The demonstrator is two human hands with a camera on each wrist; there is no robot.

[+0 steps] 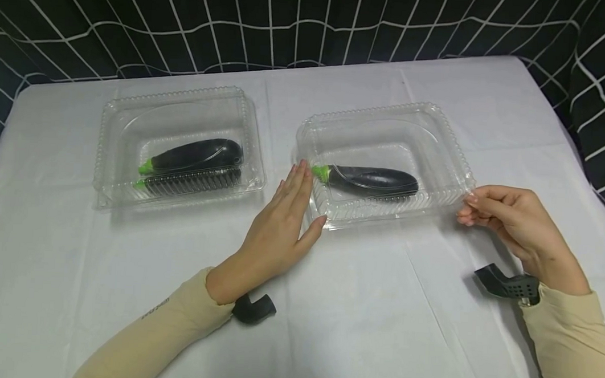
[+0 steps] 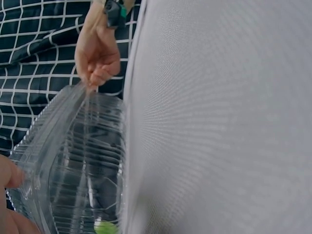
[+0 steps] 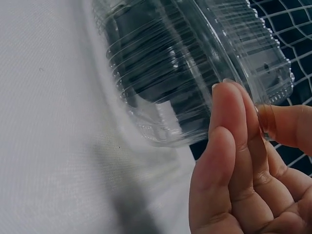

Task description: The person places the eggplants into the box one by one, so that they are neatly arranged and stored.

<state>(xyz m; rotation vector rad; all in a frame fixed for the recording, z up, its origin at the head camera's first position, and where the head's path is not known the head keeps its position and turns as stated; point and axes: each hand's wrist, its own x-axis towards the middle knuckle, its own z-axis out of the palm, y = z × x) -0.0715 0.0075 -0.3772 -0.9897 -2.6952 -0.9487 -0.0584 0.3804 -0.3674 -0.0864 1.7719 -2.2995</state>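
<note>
A clear plastic clamshell box (image 1: 398, 217) stands right of centre, with a dark purple eggplant (image 1: 375, 180) seen through it, its green stem end pointing left. My left hand (image 1: 277, 227) lies along the box's left side, its fingers straight and touching the rim. At the front right corner, my right hand (image 1: 518, 223) pinches the rim between thumb and fingers. The right wrist view shows the plastic edge caught between the thumb (image 3: 290, 124) and fingertips (image 3: 229, 105).
On the left stands a second clear plastic box (image 1: 119, 196) with another eggplant (image 1: 201, 154) inside. Both boxes are on a white cloth-covered table (image 1: 357, 312). Behind the table hangs a dark cloth with a white grid (image 1: 290, 28).
</note>
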